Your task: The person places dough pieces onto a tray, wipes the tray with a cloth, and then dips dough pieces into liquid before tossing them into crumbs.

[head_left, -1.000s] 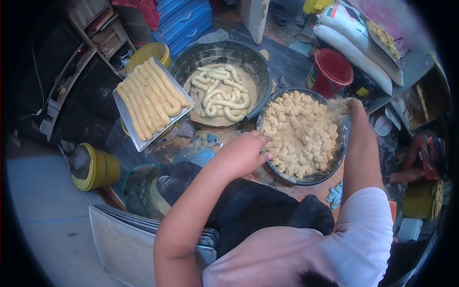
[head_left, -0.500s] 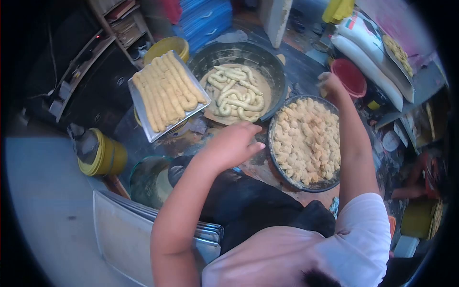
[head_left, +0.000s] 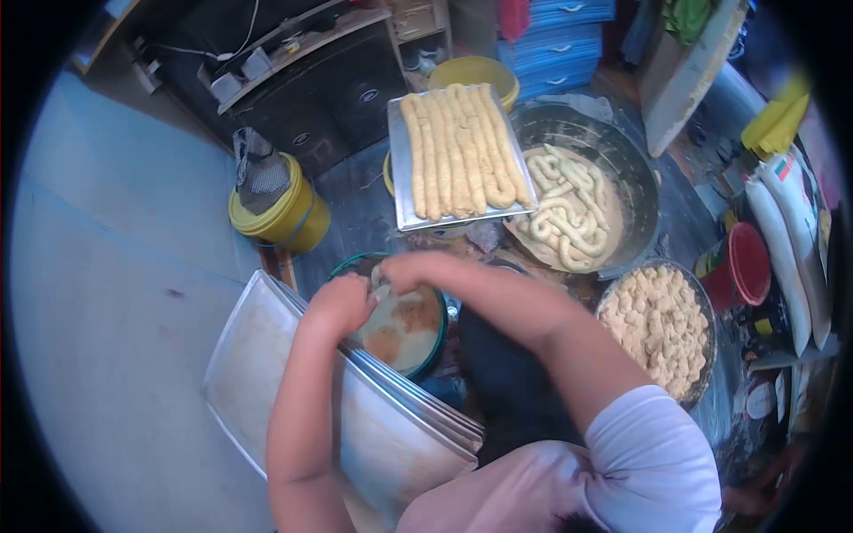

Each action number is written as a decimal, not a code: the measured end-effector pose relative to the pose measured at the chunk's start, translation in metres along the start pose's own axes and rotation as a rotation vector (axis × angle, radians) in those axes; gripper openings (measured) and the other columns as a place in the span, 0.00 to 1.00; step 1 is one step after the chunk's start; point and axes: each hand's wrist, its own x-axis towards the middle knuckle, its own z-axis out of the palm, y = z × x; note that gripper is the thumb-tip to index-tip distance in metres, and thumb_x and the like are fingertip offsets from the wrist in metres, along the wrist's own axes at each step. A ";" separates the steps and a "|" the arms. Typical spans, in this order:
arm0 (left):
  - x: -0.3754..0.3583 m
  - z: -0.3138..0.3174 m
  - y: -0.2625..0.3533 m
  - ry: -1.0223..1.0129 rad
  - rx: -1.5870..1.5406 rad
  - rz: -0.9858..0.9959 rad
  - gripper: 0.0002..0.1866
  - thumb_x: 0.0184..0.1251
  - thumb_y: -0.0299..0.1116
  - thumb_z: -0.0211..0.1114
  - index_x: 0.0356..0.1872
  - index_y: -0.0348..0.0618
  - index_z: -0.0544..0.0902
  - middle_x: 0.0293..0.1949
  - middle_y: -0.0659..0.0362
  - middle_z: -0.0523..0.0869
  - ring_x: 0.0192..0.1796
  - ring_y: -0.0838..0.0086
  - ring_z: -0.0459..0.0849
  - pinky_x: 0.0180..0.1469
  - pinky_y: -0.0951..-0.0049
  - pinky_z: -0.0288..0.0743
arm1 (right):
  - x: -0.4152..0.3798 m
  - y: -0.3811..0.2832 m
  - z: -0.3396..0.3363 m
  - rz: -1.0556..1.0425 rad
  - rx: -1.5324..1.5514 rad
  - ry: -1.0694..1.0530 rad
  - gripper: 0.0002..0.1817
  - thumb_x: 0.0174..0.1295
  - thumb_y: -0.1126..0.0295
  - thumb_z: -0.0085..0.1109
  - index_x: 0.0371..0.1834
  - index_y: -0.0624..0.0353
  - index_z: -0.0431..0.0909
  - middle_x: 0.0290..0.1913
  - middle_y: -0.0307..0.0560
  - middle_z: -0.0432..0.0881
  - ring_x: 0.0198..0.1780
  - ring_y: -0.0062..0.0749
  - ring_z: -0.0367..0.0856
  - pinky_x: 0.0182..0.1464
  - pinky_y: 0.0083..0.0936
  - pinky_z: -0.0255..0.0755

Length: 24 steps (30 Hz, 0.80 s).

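Observation:
My left hand and my right hand meet over the rim of a green tub, fingers closed. A small pale piece shows between the fingertips; I cannot tell what it is. Inside the tub lies a whitish layer with brown patches. Just beyond the hands is a metal tray bearing long, crumb-coated dough ropes. Right of it, coiled pale dough strands rest on powder in a wide black basin. Small coated dough pieces fill a round pan.
Beside my left forearm leans a stack of metal trays. A yellow bucket stands at the left, with a dark mesh item on its lid. To the right are a red bucket and white sacks. Blue drawers are at the back.
Both hands have moved to the green tub, the right from beyond the round pan and the left from near the black basin. The view has turned left.

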 end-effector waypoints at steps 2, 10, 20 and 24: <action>-0.003 0.015 -0.013 -0.074 -0.111 -0.042 0.16 0.65 0.40 0.60 0.41 0.36 0.83 0.44 0.43 0.83 0.49 0.48 0.80 0.53 0.56 0.73 | 0.085 0.023 0.069 0.034 -0.048 -0.232 0.21 0.50 0.64 0.67 0.49 0.56 0.84 0.52 0.56 0.82 0.51 0.47 0.82 0.54 0.43 0.75; -0.002 0.032 -0.017 -0.009 -0.127 -0.066 0.13 0.66 0.37 0.57 0.38 0.36 0.83 0.42 0.46 0.83 0.47 0.50 0.81 0.51 0.54 0.74 | 0.130 0.037 0.300 0.491 0.079 0.077 0.20 0.58 0.62 0.57 0.53 0.56 0.80 0.56 0.53 0.80 0.64 0.51 0.73 0.60 0.41 0.70; -0.002 0.027 -0.019 0.057 -0.137 -0.077 0.12 0.66 0.36 0.57 0.37 0.36 0.82 0.41 0.46 0.82 0.47 0.51 0.81 0.51 0.56 0.74 | 0.086 0.006 0.261 0.318 0.267 -0.303 0.14 0.62 0.66 0.53 0.47 0.59 0.81 0.48 0.51 0.83 0.51 0.41 0.82 0.48 0.43 0.77; -0.011 0.020 -0.014 0.086 -0.165 -0.078 0.12 0.66 0.36 0.58 0.37 0.37 0.82 0.41 0.46 0.82 0.47 0.51 0.80 0.50 0.56 0.74 | 0.101 0.003 0.219 0.307 0.630 -0.184 0.13 0.62 0.66 0.53 0.46 0.59 0.81 0.47 0.51 0.83 0.48 0.39 0.83 0.45 0.42 0.78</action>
